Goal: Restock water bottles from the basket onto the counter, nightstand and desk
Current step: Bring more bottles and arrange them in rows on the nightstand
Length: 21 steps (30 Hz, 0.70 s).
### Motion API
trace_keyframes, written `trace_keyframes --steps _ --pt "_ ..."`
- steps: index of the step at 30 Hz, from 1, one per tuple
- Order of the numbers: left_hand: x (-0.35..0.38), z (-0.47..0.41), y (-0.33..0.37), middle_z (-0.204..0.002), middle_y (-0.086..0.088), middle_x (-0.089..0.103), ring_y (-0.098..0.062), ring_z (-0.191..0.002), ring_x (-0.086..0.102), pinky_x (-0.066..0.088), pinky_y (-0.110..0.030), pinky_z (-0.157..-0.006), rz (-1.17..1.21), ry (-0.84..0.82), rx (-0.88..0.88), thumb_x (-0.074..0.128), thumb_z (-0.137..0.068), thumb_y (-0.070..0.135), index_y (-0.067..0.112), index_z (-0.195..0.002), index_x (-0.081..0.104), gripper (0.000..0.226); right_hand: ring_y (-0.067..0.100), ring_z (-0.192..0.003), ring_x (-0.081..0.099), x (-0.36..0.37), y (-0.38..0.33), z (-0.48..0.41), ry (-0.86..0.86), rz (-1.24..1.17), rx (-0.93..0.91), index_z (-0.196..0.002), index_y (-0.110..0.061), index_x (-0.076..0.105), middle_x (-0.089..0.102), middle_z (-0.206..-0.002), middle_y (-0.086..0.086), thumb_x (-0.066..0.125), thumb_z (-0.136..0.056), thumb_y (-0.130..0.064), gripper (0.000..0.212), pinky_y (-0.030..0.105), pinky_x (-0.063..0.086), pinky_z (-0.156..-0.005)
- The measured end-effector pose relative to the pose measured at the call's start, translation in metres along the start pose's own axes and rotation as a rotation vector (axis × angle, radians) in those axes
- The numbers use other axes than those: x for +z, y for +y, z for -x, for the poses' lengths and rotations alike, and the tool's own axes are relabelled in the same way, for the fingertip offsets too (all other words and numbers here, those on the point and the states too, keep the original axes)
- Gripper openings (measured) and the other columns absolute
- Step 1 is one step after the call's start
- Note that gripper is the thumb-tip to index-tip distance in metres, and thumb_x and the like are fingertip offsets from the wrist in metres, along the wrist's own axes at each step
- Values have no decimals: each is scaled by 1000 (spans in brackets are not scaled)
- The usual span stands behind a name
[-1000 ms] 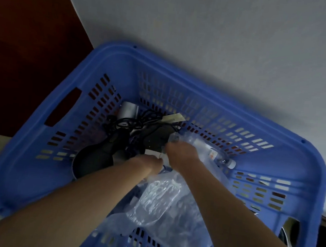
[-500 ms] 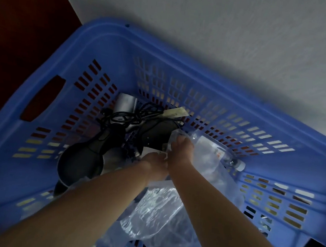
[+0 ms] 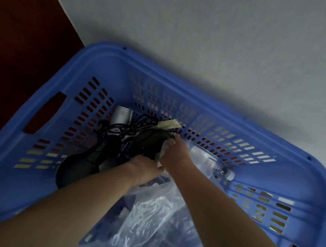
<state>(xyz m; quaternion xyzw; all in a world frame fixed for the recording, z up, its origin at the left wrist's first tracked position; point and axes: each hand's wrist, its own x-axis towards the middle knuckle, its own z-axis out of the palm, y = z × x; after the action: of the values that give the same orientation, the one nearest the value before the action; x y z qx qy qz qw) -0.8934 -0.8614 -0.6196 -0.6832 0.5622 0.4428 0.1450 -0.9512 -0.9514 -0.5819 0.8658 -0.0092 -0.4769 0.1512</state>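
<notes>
A: Where is the water bottle?
B: On its side in the blue basket, beside the right hand, whose grip pinches plastic wrap.
A: Left hand?
B: Grip hidden; cannot tell.

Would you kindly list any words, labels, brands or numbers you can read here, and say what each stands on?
No text can be read.
Water bottle: label too blurred to read.
Pale paper tag: no legible print.
Silver cylinder: faint mark, too small to read.
Blue basket: no lettering visible.
Clear plastic wrap: no print visible.
</notes>
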Motion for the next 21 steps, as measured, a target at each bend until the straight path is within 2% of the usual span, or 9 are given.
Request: trace_keyframes --steps 3,6,8,10,13,16,18,19,21 --pt "-18 14 -22 -121 -10 58 -29 -104 59 48 -32 -78 -66 -68 90 63 -90 25 14 -124 50 38 27 -139 28 -11 5 10 157 -9 -4 -142 -29 45 50 -143 -1 44 -101 -38 42 47 14 -112" --pt "-33 32 -29 -108 -5 59 -23 -92 57 43 -31 -69 66 -30 46 72 -82 34 15 -110 51 40 26 -134 37 -24 10 17 208 -123 64 -139 -25 50 51 -142 -2 48 -100 -32 39 42 26 -108" --pt "-47 46 -28 -94 -1 58 -20 -80 55 43 -34 -67 138 32 30 74 -77 38 17 -101 51 39 24 -122 51 -35 22 32 201 -302 146 -130 -21 57 58 -132 1 50 -99 -26 31 35 38 -88" --pt "-63 60 -29 -84 1 56 -17 -69 50 38 -34 -60 199 108 34 74 -75 36 21 -87 46 35 23 -109 60 -42 35 48 219 -476 242 -122 -19 59 63 -119 0 57 -95 -29 29 32 38 -73" --pt "-92 87 -34 -79 6 55 -12 -67 50 37 -31 -59 277 236 25 74 -74 31 25 -81 43 32 25 -101 63 -53 53 78 255 -746 391 -122 -16 55 63 -105 1 67 -82 -47 51 33 40 -67" --pt "-120 117 -40 -85 9 58 -9 -76 56 42 -29 -64 423 388 8 78 -74 27 27 -85 49 31 30 -108 60 -62 67 105 301 -1084 555 -129 -16 49 60 -120 7 62 -72 -71 80 36 43 -72" --pt "-137 140 -45 -88 6 62 -13 -82 60 47 -33 -71 516 514 -5 81 -74 25 22 -88 54 30 33 -110 59 -62 71 123 377 -1440 622 -131 -13 49 59 -124 12 57 -71 -76 87 39 47 -79" --pt "-143 150 -48 -87 4 64 -15 -82 62 50 -35 -73 567 576 -1 82 -75 24 20 -88 56 30 34 -107 59 -62 71 130 430 -1649 619 -130 -12 51 60 -121 14 58 -73 -74 85 41 49 -81" --pt "-159 172 -51 -84 -1 68 -15 -79 64 52 -37 -73 705 713 22 85 -74 22 15 -86 60 28 30 -83 60 -68 71 149 556 -2066 535 -114 -10 59 62 -95 14 66 -78 -62 64 47 52 -77"
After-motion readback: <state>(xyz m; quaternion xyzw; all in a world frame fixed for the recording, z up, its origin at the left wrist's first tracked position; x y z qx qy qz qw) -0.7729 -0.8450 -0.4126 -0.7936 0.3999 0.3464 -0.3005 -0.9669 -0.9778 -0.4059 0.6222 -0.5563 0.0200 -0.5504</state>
